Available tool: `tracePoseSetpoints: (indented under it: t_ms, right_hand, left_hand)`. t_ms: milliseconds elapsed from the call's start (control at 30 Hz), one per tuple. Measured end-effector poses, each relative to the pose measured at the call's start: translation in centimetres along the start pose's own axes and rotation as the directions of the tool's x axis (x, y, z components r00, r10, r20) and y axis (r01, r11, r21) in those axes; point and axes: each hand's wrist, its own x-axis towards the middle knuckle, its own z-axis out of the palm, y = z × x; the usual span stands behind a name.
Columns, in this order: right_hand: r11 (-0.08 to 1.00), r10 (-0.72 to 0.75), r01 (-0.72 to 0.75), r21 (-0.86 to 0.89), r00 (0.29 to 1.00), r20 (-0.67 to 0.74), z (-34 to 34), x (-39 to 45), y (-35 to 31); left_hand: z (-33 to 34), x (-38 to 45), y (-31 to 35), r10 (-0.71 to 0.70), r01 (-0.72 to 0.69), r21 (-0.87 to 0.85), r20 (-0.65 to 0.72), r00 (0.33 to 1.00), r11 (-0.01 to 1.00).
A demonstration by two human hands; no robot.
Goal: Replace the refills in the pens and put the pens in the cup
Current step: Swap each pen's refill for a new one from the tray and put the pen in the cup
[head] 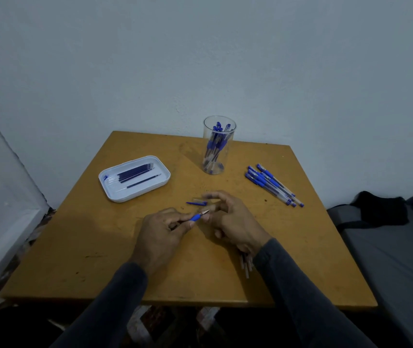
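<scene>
My left hand (pixel 161 231) pinches a pen (pixel 199 216) by its blue grip, the metal tip pointing right and up. Just right of that tip hovers my right hand (pixel 233 222), fingers loosely curled; what it holds I cannot tell. A blue pen cap (pixel 196 203) lies on the table beyond both hands. The clear plastic cup (pixel 218 145) stands at the back with several blue pens inside. A white tray (pixel 115 192) on the left holds several dark refills (pixel 135 172). Several blue pens (pixel 272 184) lie in a pile on the right.
A few clear used refills (pixel 247 266) lie under my right wrist. The wooden table (pixel 75 247) stands against a pale wall. To the right is a grey seat with a black bag (pixel 381 209).
</scene>
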Motion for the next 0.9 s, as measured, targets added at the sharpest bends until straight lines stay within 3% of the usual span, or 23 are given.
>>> tracePoseSetpoints:
  t_ms: [100,200,367,533,700,833,900]
  right_hand:
    - [0.989,-0.002,-0.013,-0.145,0.995,-0.102,0.11,0.17,0.20]
    - [0.985,0.011,-0.028,-0.172,0.995,-0.101,0.08,0.42,0.44]
    - [0.999,-0.044,0.043,0.031,0.999,0.029,-0.30,0.01,-0.06]
    - [0.986,-0.020,0.006,-0.167,0.996,-0.081,-0.02,0.34,0.47]
    - [0.999,-0.026,0.025,0.021,0.999,0.048,-0.30,0.23,0.32]
    - [0.991,-0.010,0.000,-0.136,0.997,-0.070,0.04,0.32,0.59]
    - [0.990,-0.013,0.005,-0.138,0.998,-0.061,-0.02,0.38,0.63]
  left_hand:
    - [0.02,-0.11,0.13,0.010,-0.010,-0.010,0.007,1.000,1.000]
    - [-0.16,-0.10,0.10,-0.012,0.012,-0.012,0.025,1.000,1.000]
    - [-0.25,-0.06,0.17,-0.027,0.027,-0.014,0.023,0.999,1.000]
    - [-0.25,-0.10,0.31,-0.031,0.032,-0.020,0.024,0.999,0.999]
    - [-0.32,-0.11,0.32,-0.034,0.034,-0.010,0.026,0.999,0.999]
    - [-0.28,-0.15,0.39,-0.033,0.033,-0.003,0.023,0.999,0.999]
    - [-0.27,-0.15,0.44,-0.035,0.035,-0.009,0.021,0.999,0.999]
